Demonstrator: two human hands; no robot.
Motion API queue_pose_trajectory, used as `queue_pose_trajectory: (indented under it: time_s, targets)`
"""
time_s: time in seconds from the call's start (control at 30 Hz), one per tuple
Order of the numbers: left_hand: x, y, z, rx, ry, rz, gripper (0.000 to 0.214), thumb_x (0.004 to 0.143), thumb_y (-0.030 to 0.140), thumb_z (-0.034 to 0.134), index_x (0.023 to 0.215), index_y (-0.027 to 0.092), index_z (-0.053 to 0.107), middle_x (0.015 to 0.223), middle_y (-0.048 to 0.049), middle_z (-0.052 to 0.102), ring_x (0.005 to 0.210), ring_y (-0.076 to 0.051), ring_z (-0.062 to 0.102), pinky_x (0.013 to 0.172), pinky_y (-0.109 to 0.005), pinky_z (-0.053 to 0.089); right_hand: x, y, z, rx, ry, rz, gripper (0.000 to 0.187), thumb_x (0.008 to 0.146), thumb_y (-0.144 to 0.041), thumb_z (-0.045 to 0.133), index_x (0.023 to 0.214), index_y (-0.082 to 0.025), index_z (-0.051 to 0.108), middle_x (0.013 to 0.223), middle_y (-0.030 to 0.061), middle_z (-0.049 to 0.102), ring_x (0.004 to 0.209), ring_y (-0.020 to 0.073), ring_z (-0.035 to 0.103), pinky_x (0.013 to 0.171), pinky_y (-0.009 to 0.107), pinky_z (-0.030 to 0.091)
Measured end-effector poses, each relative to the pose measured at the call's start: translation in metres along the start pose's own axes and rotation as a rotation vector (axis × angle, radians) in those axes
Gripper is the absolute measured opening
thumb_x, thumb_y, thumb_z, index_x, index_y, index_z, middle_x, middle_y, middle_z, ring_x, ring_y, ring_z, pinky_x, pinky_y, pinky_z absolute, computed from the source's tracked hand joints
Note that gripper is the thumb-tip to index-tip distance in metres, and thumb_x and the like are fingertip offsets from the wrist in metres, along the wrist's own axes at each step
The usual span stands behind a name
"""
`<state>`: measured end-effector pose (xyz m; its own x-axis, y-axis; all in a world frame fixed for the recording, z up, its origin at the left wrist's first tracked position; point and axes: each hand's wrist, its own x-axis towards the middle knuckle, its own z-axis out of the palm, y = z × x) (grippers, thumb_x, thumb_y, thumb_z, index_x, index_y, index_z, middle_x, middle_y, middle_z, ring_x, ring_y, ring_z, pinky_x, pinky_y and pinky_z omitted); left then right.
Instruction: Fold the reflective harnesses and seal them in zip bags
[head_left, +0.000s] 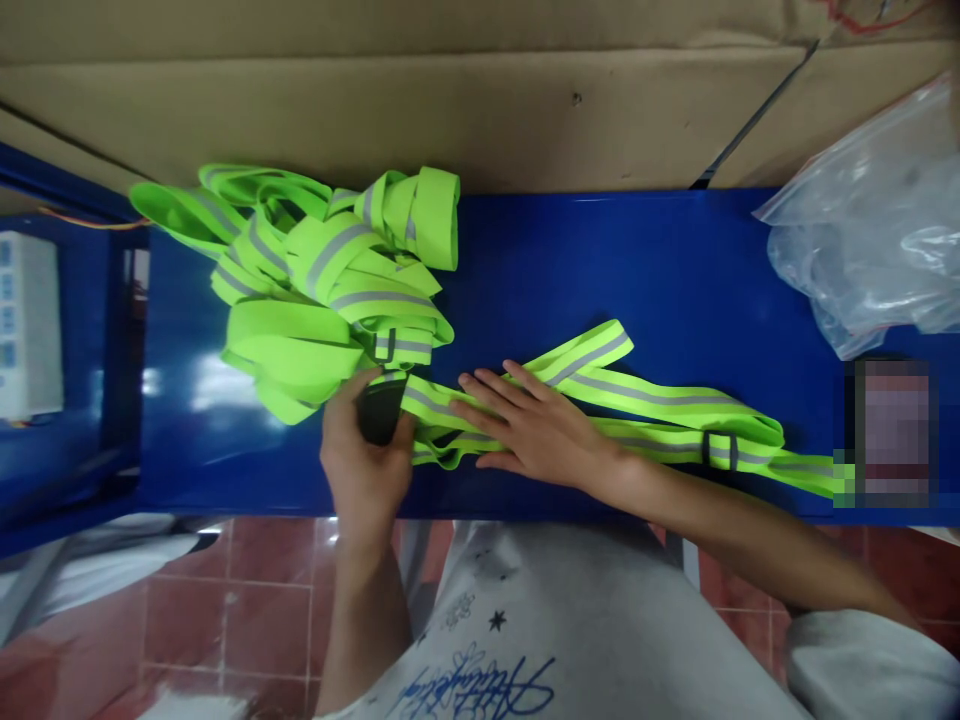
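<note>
My left hand [367, 460] is closed around a black flat piece [380, 411] at the left end of a neon-yellow reflective strap [652, 400]; its exact kind I cannot make out. My right hand [529, 425] lies flat on the strap, fingers stretched out to the left. The strap runs rightward in long folds along the blue table [675, 290], with a grey stripe down its middle. A black slider buckle [720, 450] sits on it right of my wrist. Beyond my left hand is a tangled heap of similar straps [330, 270].
Clear plastic bags [877, 230] lie at the right back. Cardboard [450, 120] stands along the table's far edge. A white power strip [28, 325] is at the far left. A blurred-out rectangular item [896, 430] rests at the right end.
</note>
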<state>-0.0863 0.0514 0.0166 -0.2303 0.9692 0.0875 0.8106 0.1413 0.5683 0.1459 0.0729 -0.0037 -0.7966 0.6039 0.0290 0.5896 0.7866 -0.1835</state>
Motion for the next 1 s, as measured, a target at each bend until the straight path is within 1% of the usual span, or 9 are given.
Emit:
queue_pose_trajectory:
  time_s: [0.17, 0.3, 0.43, 0.57, 0.67, 0.77, 0.9, 0.97, 1.0]
  targets:
    - [0.005, -0.016, -0.002, -0.093, -0.064, -0.189, 0.069, 0.083, 0.041, 0.078, 0.145, 0.023, 0.054, 0.135, -0.0108, 0.067, 0.119, -0.027, 0.069, 0.107, -0.042, 0.056, -0.018, 0.015, 0.007, 0.083, 0.035, 0.044, 0.071, 0.106, -0.058, 0.041, 0.167, -0.027, 0.022, 0.172, 0.0046, 0.027, 0.161, 0.0253, 0.023, 0.131, 0.057, 0.024]
    - [0.003, -0.022, 0.002, 0.003, -0.023, -0.114, 0.06, 0.084, 0.04, 0.077, 0.138, 0.021, 0.06, 0.132, -0.0115, 0.067, 0.125, -0.03, 0.065, 0.111, -0.045, 0.053, -0.037, 0.031, 0.007, 0.129, 0.065, 0.072, 0.073, 0.104, -0.056, 0.048, 0.167, -0.03, 0.021, 0.173, 0.0046, 0.024, 0.16, 0.0264, 0.027, 0.131, 0.055, 0.025]
    - [-0.001, -0.004, 0.004, 0.154, 0.066, 0.011, 0.052, 0.085, 0.033, 0.075, 0.134, 0.02, 0.064, 0.13, -0.0138, 0.066, 0.128, -0.034, 0.062, 0.112, -0.05, 0.052, -0.048, 0.041, 0.002, 0.15, 0.056, 0.075, 0.075, 0.104, -0.052, 0.05, 0.168, -0.03, 0.017, 0.172, 0.0069, 0.026, 0.159, 0.0259, 0.028, 0.131, 0.054, 0.026]
    - [-0.006, 0.019, 0.014, 0.174, 0.098, 0.03, 0.053, 0.092, 0.023, 0.063, 0.145, 0.02, 0.056, 0.137, -0.0125, 0.067, 0.129, -0.032, 0.064, 0.112, -0.047, 0.052, -0.051, 0.043, 0.0, 0.148, 0.068, 0.078, 0.073, 0.105, -0.049, 0.052, 0.167, -0.027, 0.021, 0.17, 0.01, 0.03, 0.158, 0.0272, 0.031, 0.13, 0.053, 0.027]
    - [-0.009, 0.026, 0.023, 0.205, 0.145, 0.049, 0.054, 0.096, 0.018, 0.054, 0.15, 0.017, 0.053, 0.143, -0.0144, 0.064, 0.136, -0.03, 0.059, 0.115, -0.045, 0.049, -0.052, 0.043, -0.001, 0.154, 0.07, 0.089, 0.07, 0.105, -0.045, 0.053, 0.166, -0.026, 0.025, 0.17, 0.0107, 0.032, 0.157, 0.028, 0.033, 0.129, 0.053, 0.029]
    - [-0.012, 0.025, 0.023, 0.169, 0.018, 0.134, 0.054, 0.101, 0.019, 0.047, 0.155, 0.022, 0.05, 0.153, -0.0126, 0.056, 0.145, -0.026, 0.052, 0.121, -0.043, 0.045, -0.052, 0.043, -0.002, 0.147, 0.065, 0.096, 0.066, 0.106, -0.042, 0.052, 0.165, -0.025, 0.029, 0.17, 0.01, 0.031, 0.157, 0.0278, 0.033, 0.129, 0.053, 0.029]
    - [-0.016, 0.019, 0.012, 0.019, -0.357, 0.223, 0.061, 0.104, 0.034, 0.05, 0.162, 0.026, 0.036, 0.175, -0.0096, 0.019, 0.161, -0.028, 0.022, 0.131, -0.05, 0.027, -0.052, 0.043, -0.001, 0.152, 0.059, 0.111, 0.064, 0.106, -0.041, 0.05, 0.165, -0.025, 0.03, 0.171, 0.0098, 0.029, 0.158, 0.028, 0.03, 0.129, 0.054, 0.028]
    - [-0.018, 0.019, 0.011, -0.029, -0.405, 0.193, 0.056, 0.106, 0.038, 0.045, 0.16, 0.026, 0.04, 0.176, -0.0085, 0.011, 0.162, -0.029, 0.015, 0.132, -0.052, 0.02, -0.052, 0.044, -0.002, 0.153, 0.051, 0.107, 0.066, 0.106, -0.041, 0.051, 0.166, -0.026, 0.028, 0.171, 0.0099, 0.028, 0.158, 0.0286, 0.03, 0.129, 0.054, 0.027]
    - [-0.019, 0.019, 0.013, -0.04, -0.375, 0.17, 0.052, 0.107, 0.038, 0.042, 0.158, 0.026, 0.045, 0.176, -0.0081, 0.014, 0.162, -0.029, 0.016, 0.133, -0.052, 0.021, -0.052, 0.044, -0.003, 0.148, 0.046, 0.104, 0.067, 0.106, -0.041, 0.051, 0.166, -0.026, 0.027, 0.171, 0.0102, 0.028, 0.158, 0.0287, 0.03, 0.129, 0.054, 0.028]
